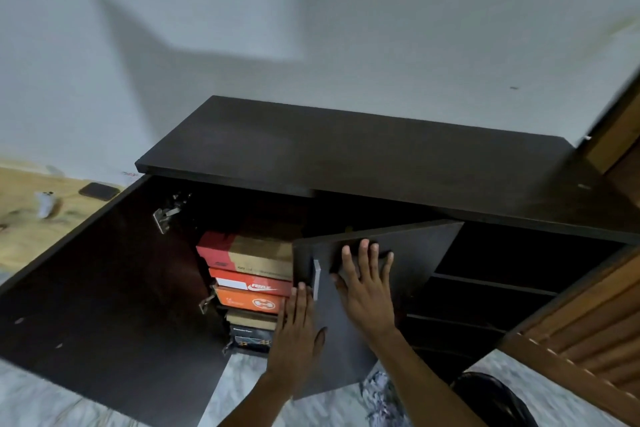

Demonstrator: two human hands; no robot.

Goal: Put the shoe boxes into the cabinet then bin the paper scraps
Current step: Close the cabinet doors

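the half-open right door point(349, 315) blocks the middle; stacked shoe boxes point(249, 284) fill the bay at nine o'clock; shelves point(485, 288) at three o'clock lie open.

I see the shoe boxes point(249, 288) partly hidden behind the right door point(363, 288); their labels blur, and the left door point(104, 305) runs off-frame.

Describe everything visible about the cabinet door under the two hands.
The right-hand door is a flat, dark brown panel, wood-like, with a slim silver handle near its free edge. It stands partly open, angled out from the cabinet, hiding part of the stacked shoe boxes. The right hand lies flat on its face; the left hand touches its handle edge.
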